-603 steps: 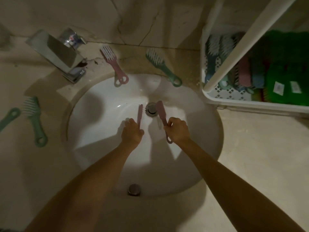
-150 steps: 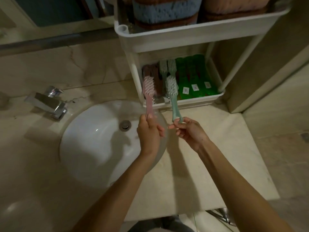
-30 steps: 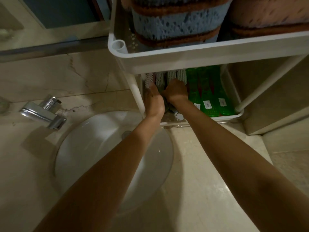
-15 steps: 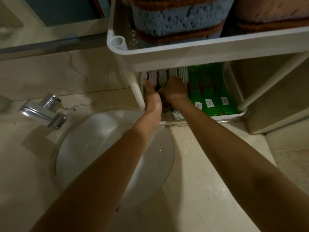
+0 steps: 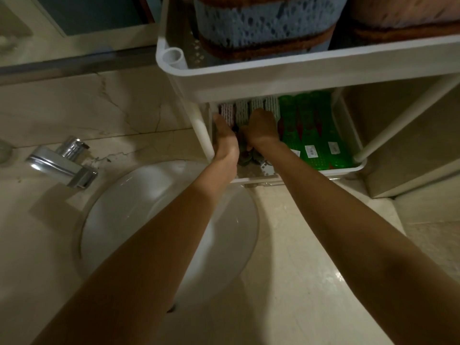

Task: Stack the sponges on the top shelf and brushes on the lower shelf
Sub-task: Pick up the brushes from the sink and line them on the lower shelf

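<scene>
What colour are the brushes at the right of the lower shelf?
Bright green brushes with white labels, seen in the head view.

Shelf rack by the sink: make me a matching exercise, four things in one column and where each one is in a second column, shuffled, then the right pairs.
Things:
1. blue sponge
2. green brushes
3. faucet
4. left hand

Places:
A. on the counter, left of the basin
B. on the top shelf
C. right part of the lower shelf
D. left end of the lower shelf, among the pale brushes

Pairs: 1-B, 2-C, 3-A, 4-D
</scene>
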{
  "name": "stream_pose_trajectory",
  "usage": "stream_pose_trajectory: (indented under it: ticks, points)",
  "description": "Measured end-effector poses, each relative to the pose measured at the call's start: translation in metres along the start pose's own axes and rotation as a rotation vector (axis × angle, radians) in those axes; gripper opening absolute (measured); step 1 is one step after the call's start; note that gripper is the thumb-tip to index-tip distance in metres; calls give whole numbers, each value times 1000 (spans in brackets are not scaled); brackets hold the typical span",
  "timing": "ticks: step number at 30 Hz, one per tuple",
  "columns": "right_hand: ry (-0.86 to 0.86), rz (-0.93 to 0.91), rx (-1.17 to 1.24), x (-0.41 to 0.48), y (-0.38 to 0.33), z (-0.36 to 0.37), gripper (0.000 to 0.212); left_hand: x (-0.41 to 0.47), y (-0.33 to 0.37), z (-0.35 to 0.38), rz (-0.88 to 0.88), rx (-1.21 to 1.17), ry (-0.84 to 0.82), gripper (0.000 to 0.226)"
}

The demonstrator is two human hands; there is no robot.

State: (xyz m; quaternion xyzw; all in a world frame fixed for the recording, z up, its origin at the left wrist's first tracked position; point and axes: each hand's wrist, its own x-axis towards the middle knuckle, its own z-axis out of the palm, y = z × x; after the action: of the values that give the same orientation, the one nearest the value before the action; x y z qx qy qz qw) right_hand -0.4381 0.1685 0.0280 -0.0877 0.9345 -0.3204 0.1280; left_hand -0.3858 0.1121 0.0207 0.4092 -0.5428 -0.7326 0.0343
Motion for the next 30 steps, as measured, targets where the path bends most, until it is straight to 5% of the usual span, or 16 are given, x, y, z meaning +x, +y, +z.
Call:
stream_pose_trajectory:
  ticks: [2, 6, 12, 18, 22, 30]
  points:
    - [3, -9, -7, -2, 3, -2, 19, -8, 0, 0, -6, 1, 11, 77]
    - [18, -19, 33, -7, 15, -5, 18, 14, -28, -3, 58, 6, 23, 117]
    - [79, -244, -75, -33, 46, -17, 20, -16, -31, -8, 171, 79, -44, 95]
    - [-83, -339, -247, -53, 46, -26, 34, -31, -34, -13, 116, -20, -56, 57]
    - [-89, -369, -297, -56, 36, -20, 33, -20, -33, -13, 168, -23, -37, 87]
    - [-75, -405, -401, -53, 35, -18, 35, 7, -43, -8, 115, -84, -2, 90]
